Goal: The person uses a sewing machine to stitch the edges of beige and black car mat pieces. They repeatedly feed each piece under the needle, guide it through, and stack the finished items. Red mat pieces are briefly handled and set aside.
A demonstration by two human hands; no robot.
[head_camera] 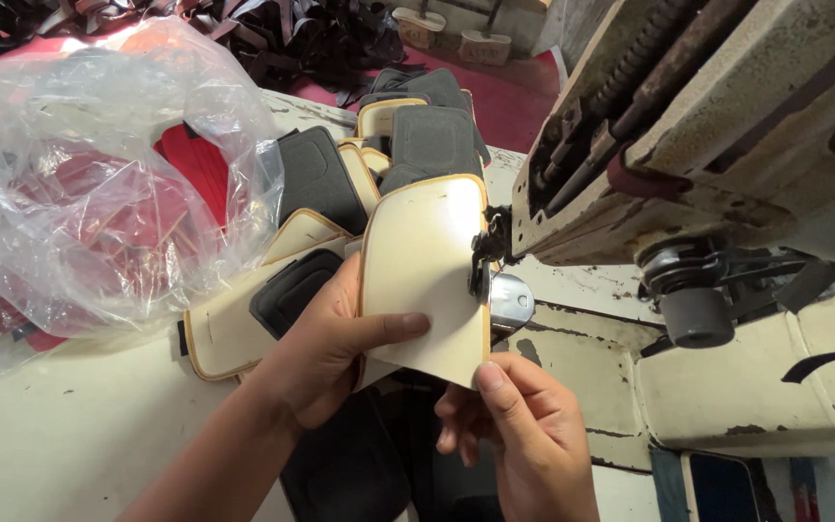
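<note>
Both hands, left hand (326, 353) and right hand (519, 425), pinch cream tan-edged padded panel (427, 271) at worn sewing machine (688, 145); loose grip risks crooked stitching.

1. The sewing machine (727, 126) runs off the top and right edges; only part of its head shows.
2. The needle area is hidden behind a tangle of black thread (483, 253) and the edge of the cream panel (422, 271).
3. The left hand (326, 353) has its fingers tucked behind the cream panel, out of sight; only the thumb shows in front.
4. The red pieces (99, 208) inside the clear plastic bag (118, 164) are blurred by glare and folds; their shapes cannot be told.
5. The dark padded pieces (359, 474) below both hands are cut off by the bottom edge.
6. The heap of black straps (273, 29) runs off the top edge.
7. The desk (60, 435) runs off the left and bottom edges.
</note>
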